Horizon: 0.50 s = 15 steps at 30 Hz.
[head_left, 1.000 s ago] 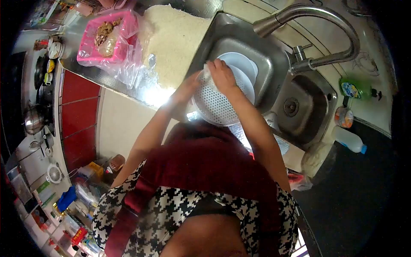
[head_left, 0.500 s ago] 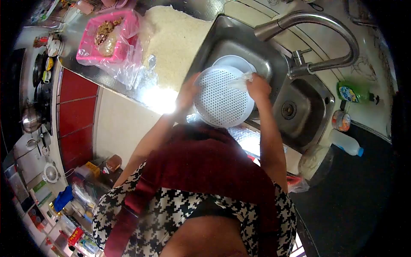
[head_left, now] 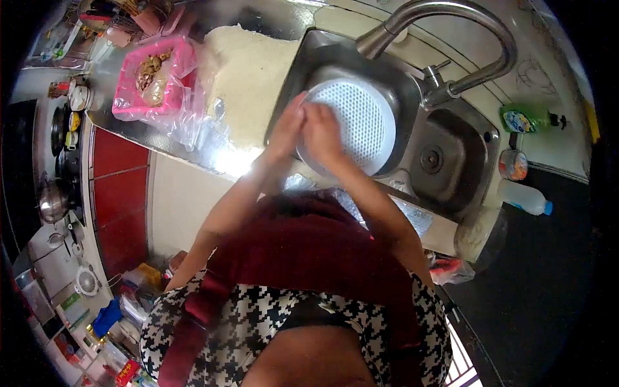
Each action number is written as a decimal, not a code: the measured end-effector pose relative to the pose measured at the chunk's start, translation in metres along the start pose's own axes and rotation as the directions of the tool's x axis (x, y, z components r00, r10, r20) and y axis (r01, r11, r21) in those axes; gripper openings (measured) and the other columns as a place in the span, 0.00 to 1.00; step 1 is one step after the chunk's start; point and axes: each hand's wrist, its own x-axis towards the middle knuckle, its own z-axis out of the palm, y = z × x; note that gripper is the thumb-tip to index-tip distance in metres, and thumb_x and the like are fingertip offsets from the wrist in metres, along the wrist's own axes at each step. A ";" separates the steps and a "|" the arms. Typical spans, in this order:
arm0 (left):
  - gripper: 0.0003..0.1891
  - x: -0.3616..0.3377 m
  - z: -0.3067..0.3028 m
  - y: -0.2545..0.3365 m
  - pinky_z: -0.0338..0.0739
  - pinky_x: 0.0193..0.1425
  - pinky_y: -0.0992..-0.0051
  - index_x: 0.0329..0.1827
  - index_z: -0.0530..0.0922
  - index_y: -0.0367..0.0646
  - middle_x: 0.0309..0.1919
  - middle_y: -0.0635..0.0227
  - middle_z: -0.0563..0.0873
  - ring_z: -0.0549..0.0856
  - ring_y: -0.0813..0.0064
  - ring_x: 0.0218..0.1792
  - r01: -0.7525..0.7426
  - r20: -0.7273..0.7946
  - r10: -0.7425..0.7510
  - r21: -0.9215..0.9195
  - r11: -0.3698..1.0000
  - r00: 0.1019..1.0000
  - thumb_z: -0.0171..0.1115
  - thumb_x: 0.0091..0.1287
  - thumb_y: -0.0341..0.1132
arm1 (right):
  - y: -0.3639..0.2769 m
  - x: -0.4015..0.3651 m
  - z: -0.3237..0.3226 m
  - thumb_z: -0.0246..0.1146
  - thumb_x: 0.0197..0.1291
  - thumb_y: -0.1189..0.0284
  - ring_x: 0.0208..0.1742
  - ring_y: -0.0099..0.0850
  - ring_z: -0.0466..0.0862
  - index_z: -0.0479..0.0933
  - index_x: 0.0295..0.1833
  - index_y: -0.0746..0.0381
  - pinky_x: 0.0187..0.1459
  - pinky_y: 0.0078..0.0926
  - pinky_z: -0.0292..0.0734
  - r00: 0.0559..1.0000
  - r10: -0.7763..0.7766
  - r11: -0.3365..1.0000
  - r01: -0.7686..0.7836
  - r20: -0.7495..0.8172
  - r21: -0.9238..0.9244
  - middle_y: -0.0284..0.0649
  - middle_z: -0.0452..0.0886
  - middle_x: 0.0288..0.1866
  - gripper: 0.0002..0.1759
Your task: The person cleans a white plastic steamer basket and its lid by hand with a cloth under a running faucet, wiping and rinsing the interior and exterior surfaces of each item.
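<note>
A round white strainer (head_left: 361, 122) with many small holes is held over the larger sink basin (head_left: 403, 87). At its left rim is my left hand (head_left: 287, 129), its fingers closed around the edge. My right hand (head_left: 321, 132) lies beside it over the left part of the strainer, fingers bent together near the rim. Whatever is inside my right hand is hidden; the white cloth is out of sight.
A steel faucet (head_left: 451, 13) arches over the double sink. Left of it stand a pink basket (head_left: 122, 87) with food in plastic and a beige mat (head_left: 248, 77). Green soap (head_left: 519, 119), a jar (head_left: 512, 164) and a white bottle (head_left: 523, 197) line the right side.
My right hand has moved left across the strainer, from its right rim to beside my left hand. The white cloth it held no longer shows. The camera view has shifted slightly.
</note>
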 end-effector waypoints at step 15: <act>0.23 0.010 -0.002 0.027 0.62 0.66 0.74 0.67 0.64 0.44 0.62 0.57 0.72 0.71 0.68 0.62 -0.119 -0.093 0.159 0.343 0.932 0.983 0.48 0.69 0.38 | 0.088 0.016 -0.095 0.55 0.52 0.74 0.49 0.40 0.75 0.75 0.41 0.58 0.45 0.33 0.77 0.939 -0.136 0.736 0.309 0.316 -0.602 0.42 0.75 0.44 0.09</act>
